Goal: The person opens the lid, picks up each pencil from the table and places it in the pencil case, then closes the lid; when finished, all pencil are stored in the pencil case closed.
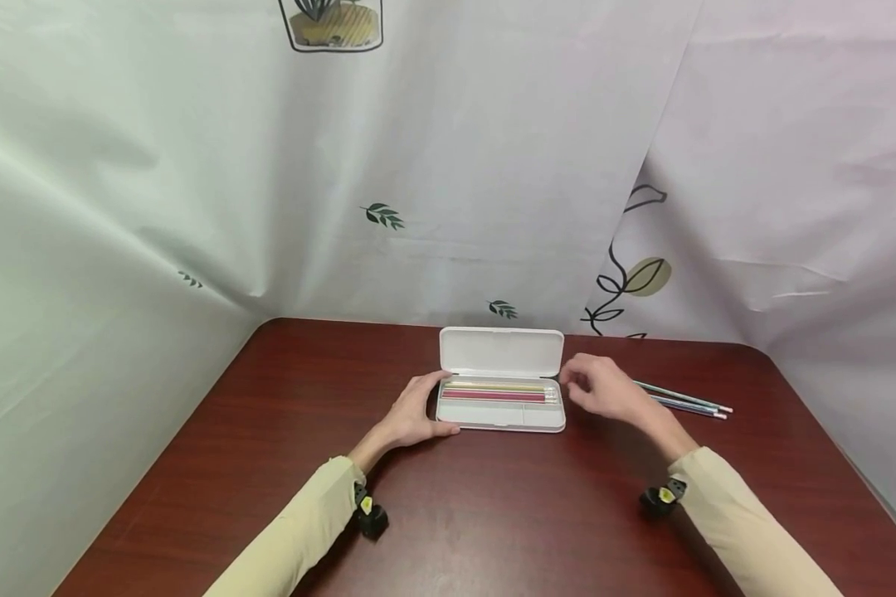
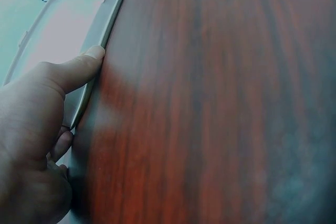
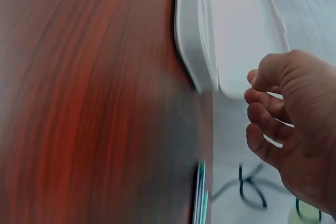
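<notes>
A white pencil case point(image 1: 485, 416) lies on the table with its lid point(image 1: 502, 351) raised at the back. Inside, red pencils point(image 1: 493, 396) and yellowish pencils point(image 1: 485, 385) lie lengthwise in the rear compartment; the front part shows bare white. My left hand point(image 1: 413, 412) grips the case's left end, thumb along the front edge and fingers toward the back. Just beyond the right end hovers my right hand point(image 1: 601, 387), its fingers loosely curled with nothing visible in them. In the right wrist view that hand point(image 3: 294, 124) is apart from the case point(image 3: 191, 35).
To the right, behind my right wrist, lie a green pencil point(image 1: 690, 395) and blue pencils point(image 1: 690, 406), partly hidden by the hand. The dark red wooden table point(image 1: 493, 514) ends at a pale patterned curtain point(image 1: 448, 249) close behind the case.
</notes>
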A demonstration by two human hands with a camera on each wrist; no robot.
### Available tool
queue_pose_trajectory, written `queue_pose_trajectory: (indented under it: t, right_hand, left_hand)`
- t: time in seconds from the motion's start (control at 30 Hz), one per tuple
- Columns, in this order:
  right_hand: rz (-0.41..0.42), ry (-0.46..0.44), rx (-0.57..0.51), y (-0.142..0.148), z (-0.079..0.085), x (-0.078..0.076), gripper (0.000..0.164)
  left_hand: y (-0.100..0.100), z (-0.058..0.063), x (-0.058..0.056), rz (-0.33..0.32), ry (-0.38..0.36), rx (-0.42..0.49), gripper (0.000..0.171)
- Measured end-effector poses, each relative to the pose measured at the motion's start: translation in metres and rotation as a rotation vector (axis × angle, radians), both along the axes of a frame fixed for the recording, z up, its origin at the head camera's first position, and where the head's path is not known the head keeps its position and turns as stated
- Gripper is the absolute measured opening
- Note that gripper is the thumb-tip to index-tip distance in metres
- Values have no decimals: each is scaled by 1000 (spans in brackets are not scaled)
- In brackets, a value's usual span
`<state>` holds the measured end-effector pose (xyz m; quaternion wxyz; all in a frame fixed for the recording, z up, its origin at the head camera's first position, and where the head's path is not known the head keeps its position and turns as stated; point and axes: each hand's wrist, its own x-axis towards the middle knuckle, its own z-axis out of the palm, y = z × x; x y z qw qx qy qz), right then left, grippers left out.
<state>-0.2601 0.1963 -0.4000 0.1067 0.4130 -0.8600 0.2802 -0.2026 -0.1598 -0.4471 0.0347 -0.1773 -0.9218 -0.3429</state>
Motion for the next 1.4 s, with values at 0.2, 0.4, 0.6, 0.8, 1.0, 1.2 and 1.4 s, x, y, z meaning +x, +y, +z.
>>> queue_pose_trajectory:
  t: [0.2,0.4,0.6,0.8,1.0,1.2,1.4]
  right_hand:
    - [-129,106,-38,53,-7,9,23]
    - [-262,130,-8,106,-13,21,25]
    - [-333,130,60,142,-18,28,25]
    - [-379,113,98,160,-23,33,25]
    - [-390,117,108,169,-27,33,27]
    - [-391,89,127,169,-26,32,26]
    - [-372,94,138,169,-28,29,27]
  left_hand:
    - [-1,-1,-1,-1,1,0,90]
    - [-2,3,1,13,-12,9,90]
    - [-3,6,0,9,-17,2,90]
    - [-2,5,0,-1,-15,-5,90]
    - [0,4,-1,-3,-25,-5,90]
    - [-1,3,-2,1,-27,-6,90]
    - [-1,3,-1,-4,-32,-6,91]
